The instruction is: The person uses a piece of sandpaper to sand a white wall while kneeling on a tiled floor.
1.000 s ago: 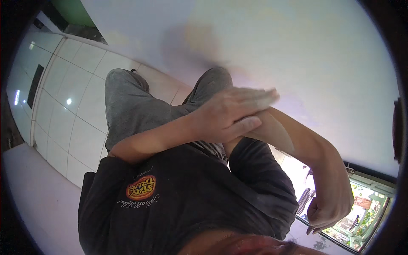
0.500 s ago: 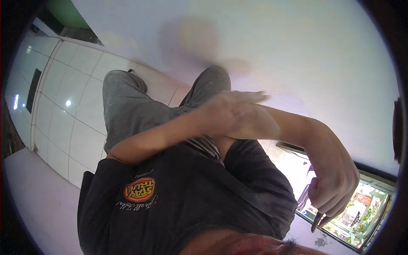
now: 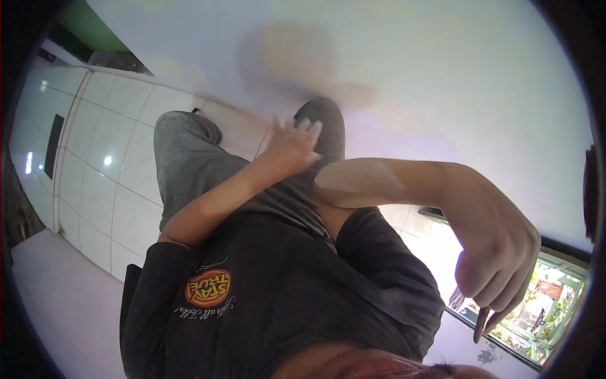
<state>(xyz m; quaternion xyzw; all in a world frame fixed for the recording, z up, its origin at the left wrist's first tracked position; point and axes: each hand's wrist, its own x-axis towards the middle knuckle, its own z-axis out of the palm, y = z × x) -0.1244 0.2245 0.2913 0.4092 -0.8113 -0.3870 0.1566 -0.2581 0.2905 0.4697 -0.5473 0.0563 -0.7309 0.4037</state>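
My left hand (image 3: 293,146) is raised over my lap, close to the grey trouser knee (image 3: 325,120). Its fingers are spread and a little blurred, and it holds nothing. My right arm is bent, with the elbow (image 3: 331,183) just right of that hand. A pale patch (image 3: 372,180) shows on the right forearm. At the right, my right hand (image 3: 499,265) is bent back toward me with curled fingers. From those fingers a thin, dark brown stick-like piece (image 3: 481,325) pokes out; its kind is unclear.
A pale wall (image 3: 442,76) rises close in front of my knees. White floor tiles (image 3: 129,164) lie to the left. At the lower right is a bright window-like opening (image 3: 549,303) with greenery beyond. A dark shirt (image 3: 271,297) covers my torso.
My left hand has moved off the right forearm, up and to the left, uncovering the pale patch. My right hand has shifted slightly, still with the brown piece.
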